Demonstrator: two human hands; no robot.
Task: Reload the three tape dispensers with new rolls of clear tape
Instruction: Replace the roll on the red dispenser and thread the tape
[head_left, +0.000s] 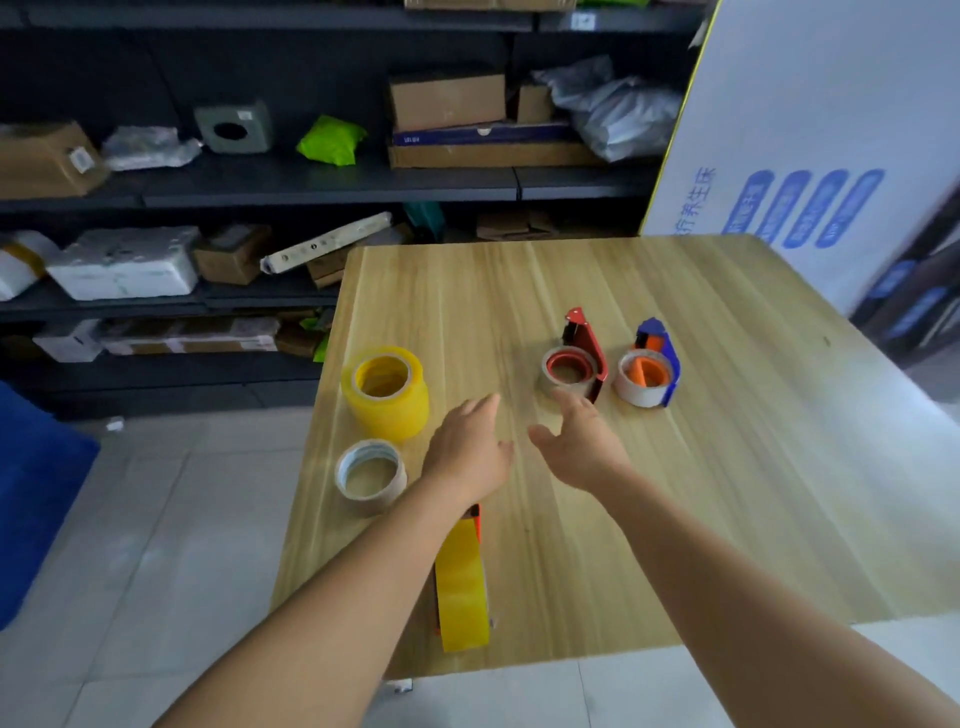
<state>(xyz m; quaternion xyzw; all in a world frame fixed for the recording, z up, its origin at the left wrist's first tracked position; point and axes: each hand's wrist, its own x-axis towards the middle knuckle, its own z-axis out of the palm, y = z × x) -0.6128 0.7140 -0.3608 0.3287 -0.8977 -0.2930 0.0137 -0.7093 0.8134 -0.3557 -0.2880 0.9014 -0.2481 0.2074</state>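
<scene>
Dark metal shelving (322, 179) is filling the upper left of the frame, loaded with cardboard boxes, wrapped parcels and a bright green packet (332, 139), while a white board with blue print (810, 156) is leaning in the upper right. Below it, a light wooden table (727, 467) is taking up the centre and right, standing on a pale tiled floor. Right of centre, a red tape dispenser (584, 353) is lying on its side with a nearly spent roll on its hub, and just to its right a blue tape dispenser (655, 364) with an orange hub is lying the same way, carrying a thin whitish core. At centre left, a tall stack of yellowish tape rolls (387, 392) is standing near the table's left edge, and just below it a smaller used roll (370, 475) is lying flat. Lower centre, a third dispenser loaded with yellowish tape (461, 587) is lying under the left forearm, only partly showing. Both bare arms are reaching in from the bottom of the frame. The left hand (470, 452) is hovering over the tabletop with fingers loosely spread, holding nothing. The right hand (579, 447) is likewise open and empty, its fingertips pointing at the red dispenser's roll, whether touching it cannot be told.
</scene>
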